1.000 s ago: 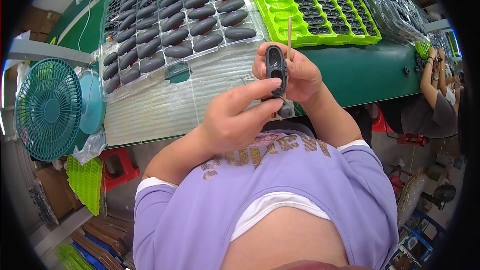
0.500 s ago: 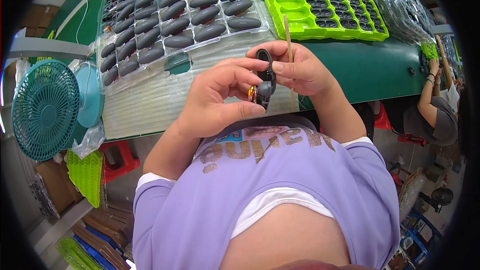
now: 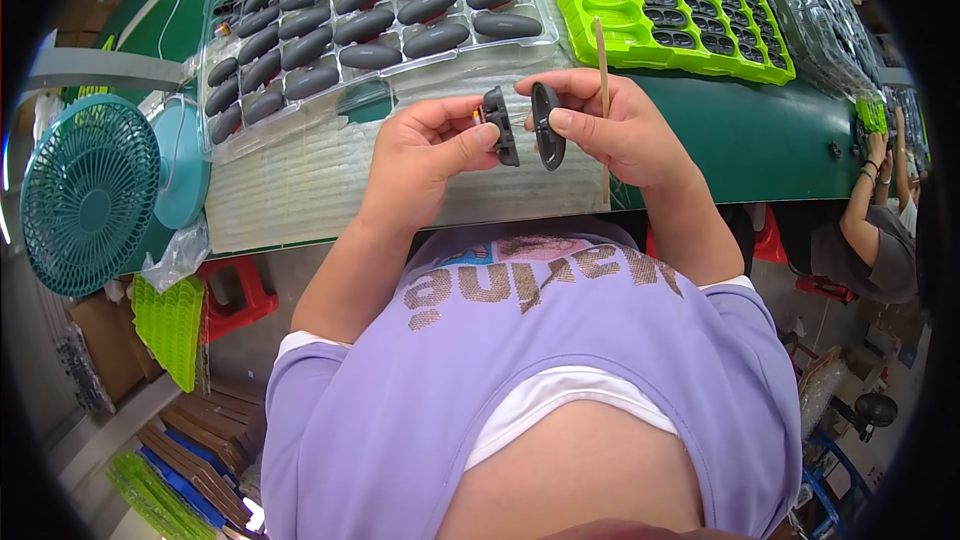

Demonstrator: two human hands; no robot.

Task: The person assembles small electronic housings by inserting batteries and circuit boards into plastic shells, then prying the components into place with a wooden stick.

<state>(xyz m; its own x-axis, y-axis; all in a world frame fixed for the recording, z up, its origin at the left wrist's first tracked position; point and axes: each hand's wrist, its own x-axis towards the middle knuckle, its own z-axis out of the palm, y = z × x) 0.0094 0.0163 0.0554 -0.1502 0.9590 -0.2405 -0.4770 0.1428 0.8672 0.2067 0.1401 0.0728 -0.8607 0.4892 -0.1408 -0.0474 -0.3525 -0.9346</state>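
The oval black shell [image 3: 542, 112] stands upright in the right hand [image 3: 622, 130], pinched at its side between thumb and fingers. Just to its left, with a narrow gap between, a dark inner piece [image 3: 505, 125] is gripped by the thumb and fingers of the left hand [image 3: 425, 150]. Something small, red and yellow, shows by the left fingertips, though it is too small to make out. The hands are apart, raised over the front of a pale mat [image 3: 300, 190] on a green table [image 3: 740, 140]. A thin wooden stick [image 3: 601, 48] runs upright at the right hand, showing above and below it. Beyond lie a clear tray [image 3: 490, 47] of grey oval shells [image 3: 436, 38] and a bright green tray [image 3: 610, 16] holding black parts. A teal fan [image 3: 95, 200] stands at far left.
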